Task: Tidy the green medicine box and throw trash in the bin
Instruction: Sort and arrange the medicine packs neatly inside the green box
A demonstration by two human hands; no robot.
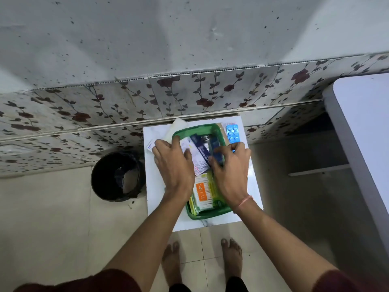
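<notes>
Mid-frame, left hand presses a white medicine carton and right hand pinches a dark blue strip inside the green plastic box — seat both flat, upright, before releasing.

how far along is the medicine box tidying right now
Roughly midway. Done: cotton buds pack sits in the green box; something lies in the bin. In hand: both hands, left hand and right hand, arranging packets. Left: blue blister strip outside.
</notes>
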